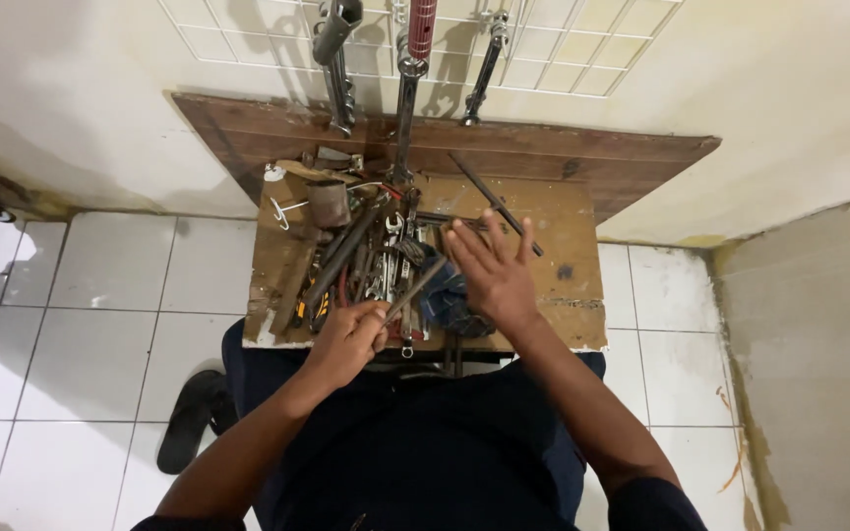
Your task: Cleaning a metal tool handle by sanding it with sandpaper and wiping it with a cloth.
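Head view, looking straight down over the person's lap at a small wooden board [563,226] set on a white tiled floor [120,285] against a cream wall.

Left hand [346,339]: closed around the near end of a slim dark metal rod [415,290]. The rod slants up and to the right from the fist, over the near edge of the tool heap. Grip is narrow, with the fingers curled round the shaft.

Right hand [494,270]: flat and spread wide, palm down, holding nothing. It hovers over or rests on a dark blue cloth [445,305] at the right side of the heap; contact cannot be told.

Tool heap [371,261]: loose wrenches, spanners and bars lie piled on the left and centre of the board, overlapping one another. The right part of the board is bare wood.

Containers: a small rusty brown cup [330,202] stands at the far left of the heap. Its contents cannot be made out.

A long thin bar [494,202] lies diagonally on the far right part of the board, apart from the heap.

On the wall beyond, a white wire grid [563,44] carries hanging tools. A black sandal [189,418] lies on the floor to the near left.
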